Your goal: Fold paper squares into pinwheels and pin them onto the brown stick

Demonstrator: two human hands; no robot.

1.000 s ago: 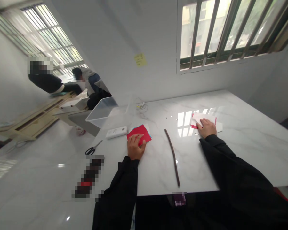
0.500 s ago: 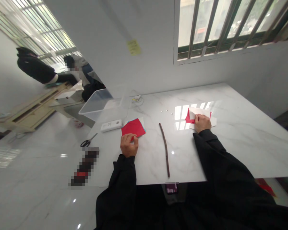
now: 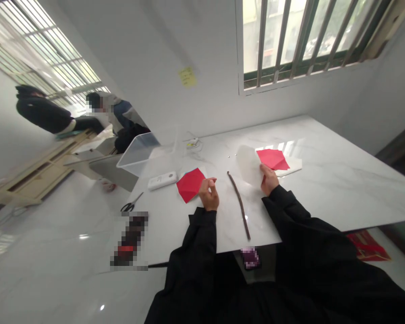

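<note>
At the right edge of a red paper piece (image 3: pixel 191 185) is my left hand (image 3: pixel 209 194), its fingers curled together. Whether something small is in them I cannot make out. My right hand (image 3: pixel 269 179) pinches a pale, thin sheet (image 3: pixel 249 166), blurred and see-through, that spreads to the left of its fingers. Just beyond the right fingertips a second red paper piece (image 3: pixel 273 159) overlaps white paper (image 3: pixel 293 165). Between my hands a thin brown stick (image 3: pixel 239 202) lies lengthwise on the white marbled table (image 3: pixel 330 189).
Left on the table are a white oblong device (image 3: pixel 162 180), a clear plastic bin (image 3: pixel 135 155) and black scissors (image 3: pixel 128 207). Tiny beads (image 3: pixel 228 156) lie behind the stick. A yellow note (image 3: pixel 187 77) is on the wall. Two people are at the far left.
My right hand has come left and nearer with the pale sheet, uncovering the red paper beneath. My left hand has moved right, off the front of its red paper to its edge.
</note>
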